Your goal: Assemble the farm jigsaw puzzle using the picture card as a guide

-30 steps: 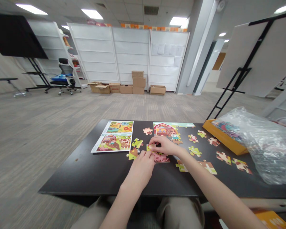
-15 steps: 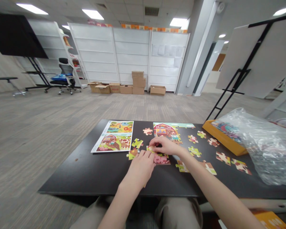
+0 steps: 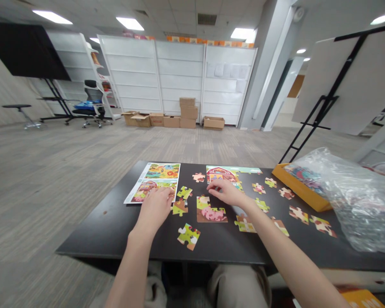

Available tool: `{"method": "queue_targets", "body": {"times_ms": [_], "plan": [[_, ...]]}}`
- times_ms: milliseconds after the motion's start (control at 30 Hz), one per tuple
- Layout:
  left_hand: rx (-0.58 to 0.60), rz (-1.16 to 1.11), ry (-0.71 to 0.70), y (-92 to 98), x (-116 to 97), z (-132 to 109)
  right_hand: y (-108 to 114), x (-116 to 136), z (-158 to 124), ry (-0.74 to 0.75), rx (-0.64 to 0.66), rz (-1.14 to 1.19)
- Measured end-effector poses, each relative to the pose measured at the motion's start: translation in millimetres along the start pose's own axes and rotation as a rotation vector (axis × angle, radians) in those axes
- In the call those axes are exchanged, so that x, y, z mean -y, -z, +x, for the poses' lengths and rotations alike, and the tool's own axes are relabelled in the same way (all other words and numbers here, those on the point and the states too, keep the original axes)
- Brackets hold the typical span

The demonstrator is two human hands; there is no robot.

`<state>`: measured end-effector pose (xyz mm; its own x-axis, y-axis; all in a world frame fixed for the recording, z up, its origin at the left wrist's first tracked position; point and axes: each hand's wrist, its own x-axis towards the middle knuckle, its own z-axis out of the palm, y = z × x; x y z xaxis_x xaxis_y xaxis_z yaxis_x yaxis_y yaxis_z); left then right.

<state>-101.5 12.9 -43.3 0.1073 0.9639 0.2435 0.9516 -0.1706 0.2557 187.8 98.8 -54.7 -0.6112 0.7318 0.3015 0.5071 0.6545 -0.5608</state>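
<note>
My left hand (image 3: 157, 206) rests over the lower right part of the picture sheet (image 3: 150, 170), fingers loosely stretched and holding nothing visible. My right hand (image 3: 226, 192) hovers at the lower edge of the joined barn section (image 3: 218, 171), fingers curved and apart with no piece seen in them. Between the hands lies a joined pig section (image 3: 211, 214) of the jigsaw. Beside it are a brown-and-green puzzle piece (image 3: 179, 207) and a green puzzle piece (image 3: 185, 192). Closer to me sits a puzzle piece with white animals (image 3: 189, 236).
Several loose pieces, including a cow-patterned piece (image 3: 298, 214), are spread on the right of the black table (image 3: 115, 235). A yellow box (image 3: 303, 190) of pieces and a clear plastic bag (image 3: 362, 205) occupy the right end. A whiteboard stand (image 3: 321, 111) rises behind them.
My left hand has moved left from the pig section onto the picture sheet. My right hand has lifted off that section toward the barn, uncovering the pig section and the piece with white animals.
</note>
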Motion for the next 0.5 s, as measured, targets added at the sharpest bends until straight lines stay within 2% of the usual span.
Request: {"method": "queue_targets", "body": {"times_ms": [167,367,500], "plan": [[0.1,-0.075,-0.099,-2.2,0.1,-12.9,0.3,-1.0,0.0,0.081,-0.001,-0.124],[0.106,-0.053,-0.177,-9.4,-1.8,-23.0,3.1,2.2,-0.1,0.101,-0.016,-0.139],[0.132,-0.089,-0.224,-6.1,-3.8,-24.6,4.1,3.4,0.5,0.11,-0.026,-0.15]]}}
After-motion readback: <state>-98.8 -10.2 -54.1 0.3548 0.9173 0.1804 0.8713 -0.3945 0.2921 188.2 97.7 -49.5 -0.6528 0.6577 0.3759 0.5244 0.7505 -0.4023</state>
